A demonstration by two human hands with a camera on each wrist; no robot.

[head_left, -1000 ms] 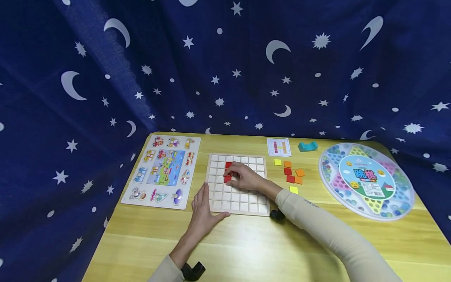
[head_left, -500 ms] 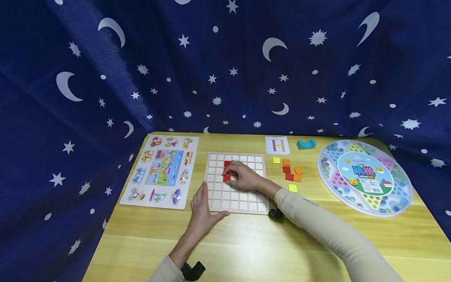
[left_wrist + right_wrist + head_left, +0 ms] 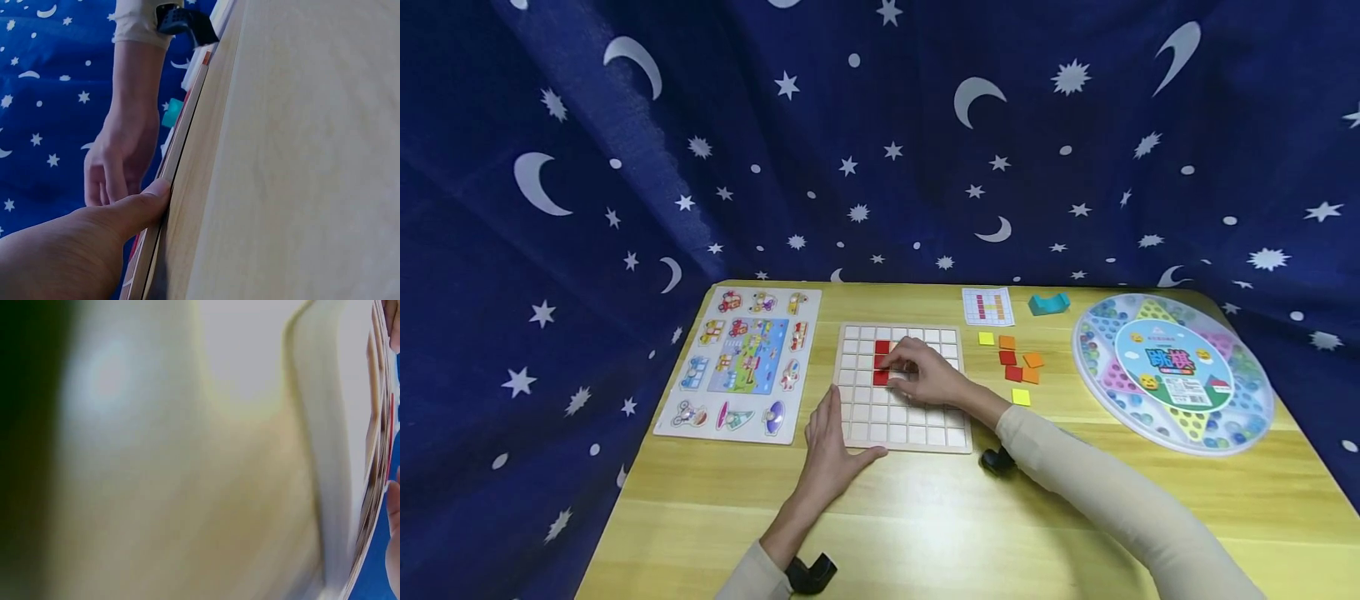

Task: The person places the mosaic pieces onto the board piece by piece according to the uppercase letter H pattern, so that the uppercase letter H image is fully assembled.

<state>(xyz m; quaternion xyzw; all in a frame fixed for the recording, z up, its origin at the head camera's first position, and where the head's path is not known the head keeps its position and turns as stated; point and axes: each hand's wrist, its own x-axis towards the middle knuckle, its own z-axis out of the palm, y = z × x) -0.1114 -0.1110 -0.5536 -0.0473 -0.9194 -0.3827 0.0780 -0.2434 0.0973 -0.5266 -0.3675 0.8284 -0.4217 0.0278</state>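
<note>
A dark blue curtain (image 3: 857, 162) of moons and stars backs a pale wooden table (image 3: 940, 525). On the table's right lies a round Chinese checkers set (image 3: 1175, 367), on its left a knobbed vehicle puzzle (image 3: 748, 356), and between them, nearer the middle, a wooden grid board (image 3: 898, 414). The left hand (image 3: 831, 458) braces that board, fingers straight along its left edge, thumb apart at the near edge. The right hand (image 3: 928, 375) bends over the grid, thumb and forefinger close together at the red tiles (image 3: 882, 347); whether they pinch one I cannot tell. Beyond lie a pattern card (image 3: 988, 307) with red and orange columns and a teal block (image 3: 1048, 305). Loose red, orange and yellow tiles (image 3: 1013, 374) lie right of the board. The step in hand looks like seating the red column; the next move seems to call for a light fingertip press, disturbing no neighbours.
</note>
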